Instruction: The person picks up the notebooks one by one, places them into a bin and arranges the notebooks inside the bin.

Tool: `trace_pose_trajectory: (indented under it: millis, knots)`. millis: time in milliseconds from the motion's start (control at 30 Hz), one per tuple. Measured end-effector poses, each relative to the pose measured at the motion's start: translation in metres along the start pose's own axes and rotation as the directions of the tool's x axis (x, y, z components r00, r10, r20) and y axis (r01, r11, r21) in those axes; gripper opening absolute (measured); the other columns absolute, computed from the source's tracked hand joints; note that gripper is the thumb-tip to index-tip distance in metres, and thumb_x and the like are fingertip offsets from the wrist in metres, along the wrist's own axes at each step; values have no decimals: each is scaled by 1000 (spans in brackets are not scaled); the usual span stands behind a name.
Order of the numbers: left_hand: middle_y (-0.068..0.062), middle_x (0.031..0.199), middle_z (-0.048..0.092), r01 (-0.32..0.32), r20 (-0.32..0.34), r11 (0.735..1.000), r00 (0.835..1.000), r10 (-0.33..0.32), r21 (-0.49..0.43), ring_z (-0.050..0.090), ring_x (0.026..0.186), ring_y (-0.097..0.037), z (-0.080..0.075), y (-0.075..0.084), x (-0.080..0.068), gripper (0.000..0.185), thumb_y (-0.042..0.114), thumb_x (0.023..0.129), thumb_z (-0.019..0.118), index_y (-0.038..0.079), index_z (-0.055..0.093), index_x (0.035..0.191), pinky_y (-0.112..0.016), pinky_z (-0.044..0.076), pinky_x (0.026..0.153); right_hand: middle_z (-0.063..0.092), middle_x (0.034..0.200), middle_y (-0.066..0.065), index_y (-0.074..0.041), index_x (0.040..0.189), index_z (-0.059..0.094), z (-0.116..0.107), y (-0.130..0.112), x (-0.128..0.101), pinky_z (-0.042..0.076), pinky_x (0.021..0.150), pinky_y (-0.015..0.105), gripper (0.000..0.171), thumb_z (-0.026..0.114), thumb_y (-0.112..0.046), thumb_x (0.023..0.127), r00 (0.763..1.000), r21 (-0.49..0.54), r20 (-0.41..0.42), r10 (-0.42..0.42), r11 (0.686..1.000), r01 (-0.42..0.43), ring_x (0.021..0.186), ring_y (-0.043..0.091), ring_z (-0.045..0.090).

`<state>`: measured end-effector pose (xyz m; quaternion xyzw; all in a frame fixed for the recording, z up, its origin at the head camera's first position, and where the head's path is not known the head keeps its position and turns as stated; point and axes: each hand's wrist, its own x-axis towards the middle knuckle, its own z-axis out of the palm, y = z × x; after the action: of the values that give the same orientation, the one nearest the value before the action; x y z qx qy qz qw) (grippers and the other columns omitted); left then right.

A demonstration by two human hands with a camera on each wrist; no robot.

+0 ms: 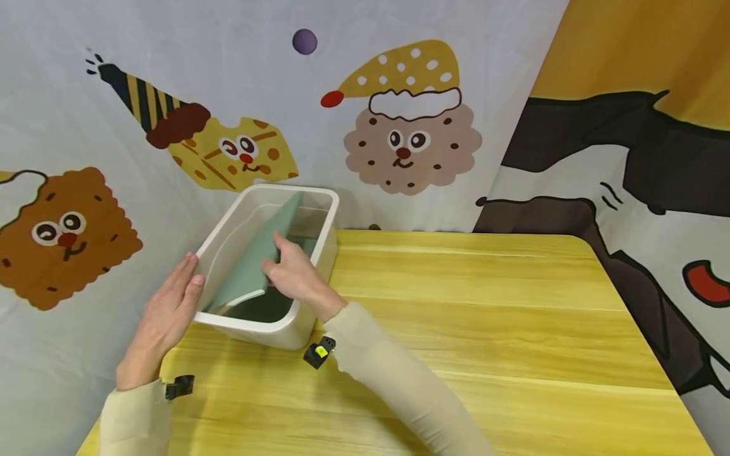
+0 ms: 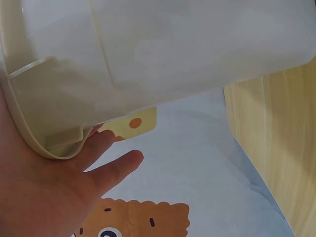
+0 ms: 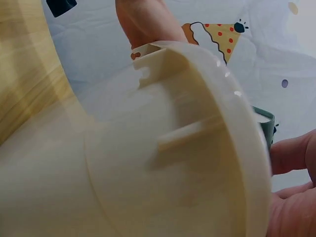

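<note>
A white plastic bin (image 1: 326, 256) stands on the table at the left, against the cloth backdrop. My right hand (image 1: 296, 273) reaches over its right rim and pinches a green-covered book (image 1: 251, 263) by its edge. The book is tilted inside the bin, its pale page edges facing me. In the right wrist view, a corner of the book (image 3: 266, 121) shows past the bin rim, beside the fingers. My left hand (image 1: 169, 310) rests against the bin's left rim, fingers extended along the outside. More green surface shows deeper in the bin; what it is remains unclear.
The yellow wood-grain table (image 1: 485, 329) extends to the right of the bin. Behind and left hangs a cloth backdrop (image 1: 251, 50) printed with cartoon biscuits, close to the bin. Dark cameras (image 1: 319, 351) are strapped at both wrists.
</note>
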<state>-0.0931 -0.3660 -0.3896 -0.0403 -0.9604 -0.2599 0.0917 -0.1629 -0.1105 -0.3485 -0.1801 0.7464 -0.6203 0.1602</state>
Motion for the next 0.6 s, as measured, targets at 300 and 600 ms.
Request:
trace_pose_trajectory:
  millis: [300, 600]
  knots:
    - [-22, 170, 15, 11, 20, 1000, 1000, -11, 4, 17, 153, -51, 1, 3, 1, 62, 38, 115, 26, 1, 20, 164, -75, 16, 115, 56, 65, 3, -3, 164, 21, -1, 0, 5, 43, 73, 23, 68, 53, -15, 106, 998, -264, 58, 13, 964, 2, 46, 10, 28]
    - [-22, 170, 16, 18, 15, 1000, 1000, -18, 7, 19, 152, -53, 1, 4, 0, 62, 38, 115, 26, 0, 21, 164, -76, 18, 112, 44, 160, 10, -4, 164, 22, 1, 1, 13, 41, 108, 22, 67, 54, -15, 106, 994, -339, 100, 48, 941, -11, 114, 10, 57]
